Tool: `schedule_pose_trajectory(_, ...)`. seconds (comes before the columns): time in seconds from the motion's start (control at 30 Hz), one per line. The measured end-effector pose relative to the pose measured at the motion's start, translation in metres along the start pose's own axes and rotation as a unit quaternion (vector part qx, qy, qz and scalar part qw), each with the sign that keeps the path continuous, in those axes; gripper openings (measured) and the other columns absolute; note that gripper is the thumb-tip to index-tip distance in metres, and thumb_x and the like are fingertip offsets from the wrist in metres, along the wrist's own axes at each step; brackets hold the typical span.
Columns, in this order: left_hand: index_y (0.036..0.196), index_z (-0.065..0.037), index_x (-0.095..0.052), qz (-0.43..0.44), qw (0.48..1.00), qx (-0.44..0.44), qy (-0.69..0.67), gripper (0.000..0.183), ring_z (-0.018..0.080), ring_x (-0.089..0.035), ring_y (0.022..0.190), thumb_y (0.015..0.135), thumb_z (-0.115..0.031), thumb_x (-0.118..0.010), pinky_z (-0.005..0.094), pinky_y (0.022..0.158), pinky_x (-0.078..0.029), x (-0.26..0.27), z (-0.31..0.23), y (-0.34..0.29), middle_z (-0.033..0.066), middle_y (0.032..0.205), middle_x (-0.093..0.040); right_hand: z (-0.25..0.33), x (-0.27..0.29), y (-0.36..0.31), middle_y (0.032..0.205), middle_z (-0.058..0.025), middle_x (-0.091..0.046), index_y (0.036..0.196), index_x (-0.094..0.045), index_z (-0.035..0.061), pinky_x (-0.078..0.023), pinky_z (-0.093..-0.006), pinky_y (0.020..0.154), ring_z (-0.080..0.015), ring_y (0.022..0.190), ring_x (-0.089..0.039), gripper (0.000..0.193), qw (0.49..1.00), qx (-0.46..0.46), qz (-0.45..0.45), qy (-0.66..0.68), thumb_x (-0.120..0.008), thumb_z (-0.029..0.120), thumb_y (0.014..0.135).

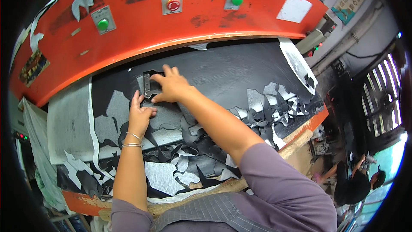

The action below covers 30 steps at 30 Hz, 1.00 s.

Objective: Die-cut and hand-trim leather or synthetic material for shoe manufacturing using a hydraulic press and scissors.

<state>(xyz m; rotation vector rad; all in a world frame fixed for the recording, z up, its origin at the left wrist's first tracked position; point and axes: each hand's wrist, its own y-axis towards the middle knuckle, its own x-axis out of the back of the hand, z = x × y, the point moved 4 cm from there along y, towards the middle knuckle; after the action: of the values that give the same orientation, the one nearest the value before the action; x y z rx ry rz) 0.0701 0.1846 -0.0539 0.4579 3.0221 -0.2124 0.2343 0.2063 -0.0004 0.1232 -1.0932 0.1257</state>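
A black sheet of leather-like material lies across the machine bed. On its left part sits a small metal cutting die, an open frame of dark strip. My right hand reaches over the die from the right, its fingers and thumb gripping the frame's sides. Just below the die, my left hand rests with fingers stretched forward and thumb apart, holding nothing; its fingertips come close to the die's lower edge, and I cannot tell whether they touch it. Cut grey-backed pieces lie left of this hand.
An orange press beam spans the far side, with a red button and green buttons. Scraps heap along the near right edge, more below my hands. A pale board lies left. Another person is far right.
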Motion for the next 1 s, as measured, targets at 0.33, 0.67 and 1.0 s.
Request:
schedule_pose_trajectory(0.33, 0.144, -0.001, -0.029, 0.085, 0.990, -0.025, -0.108, 0.075, 0.0131, -0.061, 0.094, 0.080, 0.003, -0.069, 0.0244, 0.079, -0.051, -0.014, -0.016, -0.038, 0.0096, 0.112, -0.058, 0.004, -0.005, -0.064, 0.128, -0.0264, -0.041, 0.112, -0.066, 0.0097, -0.040, -0.0408, 0.100, -0.0403, 0.120, -0.042, 0.057, 0.970, 0.024, 0.070, 0.231, -0.075, 0.046, 0.069)
schedule_pose_trajectory(0.67, 0.091, -0.003, -0.067, 0.238, 0.876, -0.236, 0.345, 0.018, 0.0251, -0.060, 0.071, 0.080, -0.015, -0.070, 0.0341, 0.067, -0.047, -0.053, -0.005, -0.087, 0.0124, 0.077, -0.063, -0.080, 0.032, -0.046, 0.136, -0.0278, -0.039, 0.105, -0.070, 0.0103, -0.035, -0.0414, 0.105, -0.0423, 0.127, -0.036, 0.047, 0.994, 0.033, 0.007, 0.104, -0.078, 0.039, 0.069)
schedule_pose_trajectory(1.0, 0.087, 0.000, -0.064, 0.202, 0.946, 0.024, 0.252, 0.021, 0.0094, -0.052, 0.061, 0.081, -0.017, -0.074, 0.0260, 0.056, -0.043, -0.036, 0.013, -0.127, 0.0034, 0.069, -0.059, -0.110, 0.015, -0.071, 0.139, -0.0223, -0.045, 0.138, -0.044, 0.0112, -0.030, -0.0464, 0.106, -0.0345, 0.130, -0.041, 0.076, 0.994, 0.062, -0.090, 0.014, -0.075, 0.037, 0.074)
